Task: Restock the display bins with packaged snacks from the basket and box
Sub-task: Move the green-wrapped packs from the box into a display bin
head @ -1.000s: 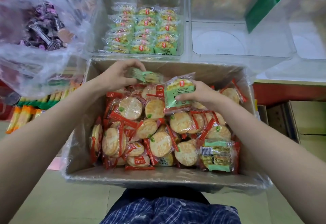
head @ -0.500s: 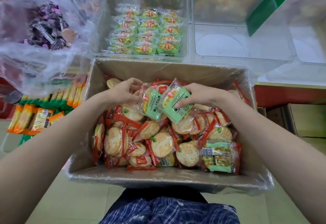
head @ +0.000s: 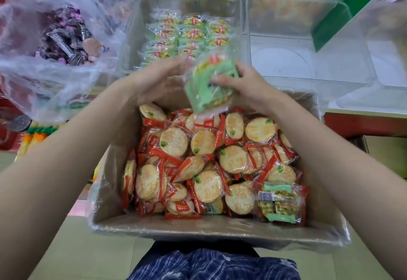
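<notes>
We hold a small stack of green-wrapped packets [head: 209, 86] between both hands above the far edge of the cardboard box [head: 198, 227]: the right hand [head: 246, 88] grasps the stack with thumb on its face and fingers behind, while the left hand [head: 158, 81] is blurred by motion, so we cannot tell whether it grips the stack or only steadies it with loosely spread fingers. The stack sits just short of the clear display bin [head: 187, 0], which already contains rows of matching green packets [head: 187, 35]. We judge the main risk to be slippage: the wrappers are glossy, several are held at once, and a loose packet would fall back among the red-wrapped round crackers [head: 198, 163] or strike the bin's front wall. A second risk is misplacement, since the neighbouring empty bin [head: 308, 64] stands directly beside the target. A third is disturbing the stacked rows if we release the packets from too high. One further green packet [head: 280, 204] lies in the near right corner of the box and is easily overlooked. Regarding legible writing: one red wrapper near the front shows digits resembling "151", that green packet carries a barcode panel, and red logo tabs appear on the packets; no brand name is readable. The plastic bag of dark wrapped sweets [head: 66, 35] shows no readable text.
</notes>
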Motion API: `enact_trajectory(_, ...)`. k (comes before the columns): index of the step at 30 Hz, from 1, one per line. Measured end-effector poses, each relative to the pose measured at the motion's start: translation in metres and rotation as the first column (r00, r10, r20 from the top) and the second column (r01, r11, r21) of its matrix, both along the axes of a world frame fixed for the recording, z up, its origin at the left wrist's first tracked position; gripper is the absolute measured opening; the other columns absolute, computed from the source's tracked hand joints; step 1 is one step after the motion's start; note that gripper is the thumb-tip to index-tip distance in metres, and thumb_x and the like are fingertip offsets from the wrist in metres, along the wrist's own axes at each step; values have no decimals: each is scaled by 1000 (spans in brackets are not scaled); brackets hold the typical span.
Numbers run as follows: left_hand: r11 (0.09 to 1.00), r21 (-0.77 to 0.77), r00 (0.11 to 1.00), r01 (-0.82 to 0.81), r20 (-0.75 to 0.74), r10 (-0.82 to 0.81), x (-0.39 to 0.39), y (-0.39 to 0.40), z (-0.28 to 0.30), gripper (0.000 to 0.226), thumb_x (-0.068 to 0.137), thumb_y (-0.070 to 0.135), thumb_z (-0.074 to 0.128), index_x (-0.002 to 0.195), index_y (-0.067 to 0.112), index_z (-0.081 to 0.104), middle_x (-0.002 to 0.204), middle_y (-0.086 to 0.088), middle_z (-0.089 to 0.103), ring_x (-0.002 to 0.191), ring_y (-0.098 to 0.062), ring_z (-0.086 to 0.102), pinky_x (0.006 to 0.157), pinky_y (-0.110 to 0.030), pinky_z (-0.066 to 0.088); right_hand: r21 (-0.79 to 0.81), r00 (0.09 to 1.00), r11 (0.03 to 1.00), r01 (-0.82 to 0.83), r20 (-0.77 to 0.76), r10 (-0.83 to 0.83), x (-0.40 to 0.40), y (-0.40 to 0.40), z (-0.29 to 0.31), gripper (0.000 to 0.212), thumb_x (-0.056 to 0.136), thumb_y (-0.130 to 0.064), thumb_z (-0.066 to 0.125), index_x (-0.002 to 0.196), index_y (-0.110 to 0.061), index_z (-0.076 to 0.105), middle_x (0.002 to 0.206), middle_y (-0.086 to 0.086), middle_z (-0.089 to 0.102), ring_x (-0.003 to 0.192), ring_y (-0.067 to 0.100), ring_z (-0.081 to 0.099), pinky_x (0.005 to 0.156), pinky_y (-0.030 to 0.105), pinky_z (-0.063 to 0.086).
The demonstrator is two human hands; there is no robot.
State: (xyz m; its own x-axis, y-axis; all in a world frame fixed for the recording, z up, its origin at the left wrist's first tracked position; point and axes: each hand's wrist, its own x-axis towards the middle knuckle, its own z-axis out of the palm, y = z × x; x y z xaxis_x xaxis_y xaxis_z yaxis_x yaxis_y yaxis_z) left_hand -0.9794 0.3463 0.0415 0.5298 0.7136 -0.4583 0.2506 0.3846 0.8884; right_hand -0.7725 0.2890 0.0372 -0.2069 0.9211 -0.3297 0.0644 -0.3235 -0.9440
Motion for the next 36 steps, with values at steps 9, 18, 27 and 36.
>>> enact_trajectory(9,977,203,996,-64,-45,75,41,72,13,46,80,9,69,120,12,46,116,-8,58,98,-21,66,78,-30,57,433,871,901,10,439,-221,14,75,20,98,79,-17,74,150,-20,6,153,4,20,132,14,38,98,27,46)
enact_trajectory(18,806,452,882,381,-439,-171,64,99,-19,56,80,8,71,129,5,45,121,-3,47,98,-17,56,75,-14,47,-134,-54,846,-517,991,123,-6,123,23,66,69,-44,78,122,-15,54,123,8,56,116,29,50,92,41,39)
enact_trajectory(27,611,217,488,762,-813,-319,46,113,-50,15,84,0,59,96,7,64,101,-7,66,98,-23,60,78,-25,43,-364,-127,794,-486,929,348,-21,130,-20,35,83,-11,67,113,-7,48,104,9,55,93,27,55,63,33,43)
enact_trajectory(36,550,284,433,786,-887,-162,23,122,-58,18,81,0,59,79,16,51,70,10,46,80,-17,48,68,-27,34,-320,-308,801,-506,934,179,-24,135,-56,45,93,-8,42,138,-7,33,141,20,38,134,34,29,105,47,29)
